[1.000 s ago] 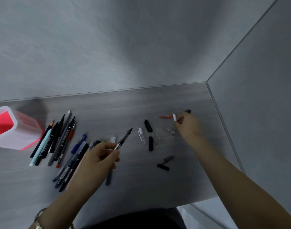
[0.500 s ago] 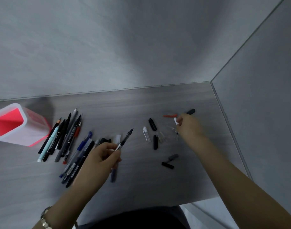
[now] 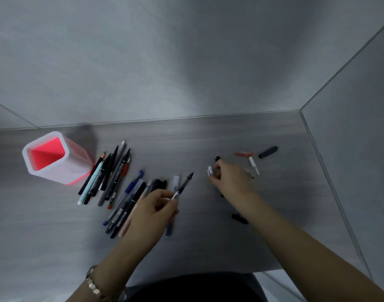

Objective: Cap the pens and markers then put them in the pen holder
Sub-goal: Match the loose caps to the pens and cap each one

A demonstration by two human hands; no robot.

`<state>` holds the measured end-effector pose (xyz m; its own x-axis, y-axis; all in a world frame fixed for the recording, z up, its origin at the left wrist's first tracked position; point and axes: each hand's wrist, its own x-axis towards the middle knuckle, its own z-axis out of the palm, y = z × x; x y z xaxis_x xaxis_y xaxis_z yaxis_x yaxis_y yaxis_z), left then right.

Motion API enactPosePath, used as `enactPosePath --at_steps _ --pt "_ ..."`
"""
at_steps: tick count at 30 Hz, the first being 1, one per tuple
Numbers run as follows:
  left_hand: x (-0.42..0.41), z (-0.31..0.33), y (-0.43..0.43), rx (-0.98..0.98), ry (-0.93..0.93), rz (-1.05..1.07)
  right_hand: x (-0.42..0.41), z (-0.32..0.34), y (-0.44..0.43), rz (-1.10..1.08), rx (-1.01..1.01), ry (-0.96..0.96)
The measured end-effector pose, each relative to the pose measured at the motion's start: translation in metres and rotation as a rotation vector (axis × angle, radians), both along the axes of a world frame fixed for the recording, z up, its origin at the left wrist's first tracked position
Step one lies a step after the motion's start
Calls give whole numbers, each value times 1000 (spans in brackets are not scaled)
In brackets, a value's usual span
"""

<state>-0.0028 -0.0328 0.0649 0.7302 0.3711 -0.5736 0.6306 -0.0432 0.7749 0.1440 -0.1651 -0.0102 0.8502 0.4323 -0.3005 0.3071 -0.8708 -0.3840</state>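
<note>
Uncapped black pen [image 3: 183,185] is pinched between thumb and fingers of left hand [image 3: 151,212], tip raised toward far right. Right hand [image 3: 230,182] is curled over white cap [image 3: 210,171] on desk [image 3: 186,140]; whether it is gripped cannot be told. Other pens [image 3: 112,177] are laid just beside pink pen holder [image 3: 62,173], far left.

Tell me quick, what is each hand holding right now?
Left hand: pinches an uncapped black pen.
Right hand: fingers curled at a white cap; whether it grips the cap cannot be told.
</note>
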Motion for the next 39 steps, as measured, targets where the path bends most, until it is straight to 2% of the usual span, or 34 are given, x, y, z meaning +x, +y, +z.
enactPosePath --at_steps 4,8,10,12,15,18,25,32,36,39 --pt "-5 -1 2 -19 -5 10 -1 3 3 -41 -27 132" --pt "-15 -15 13 40 53 62 -9 11 -4 -181 229 252" --pt "-21 -24 25 173 67 123 -15 17 -11 -220 334 269" --pt "-28 -32 44 403 97 139 -20 22 -19 -272 421 310" --pt "-31 -43 80 706 171 132 -24 21 -27 -276 429 353" --pt "-21 -54 104 832 199 109 -28 20 -26 -243 461 319" --pt "-2 -79 111 802 261 17 -41 16 -15 -228 488 368" --pt "-7 -73 106 784 156 53 -45 19 -14 -243 472 361" --pt "-8 -45 83 555 -31 81 -40 13 -21 -301 462 378" --pt "-12 -24 52 255 -169 9 -33 9 -31 -373 468 290"
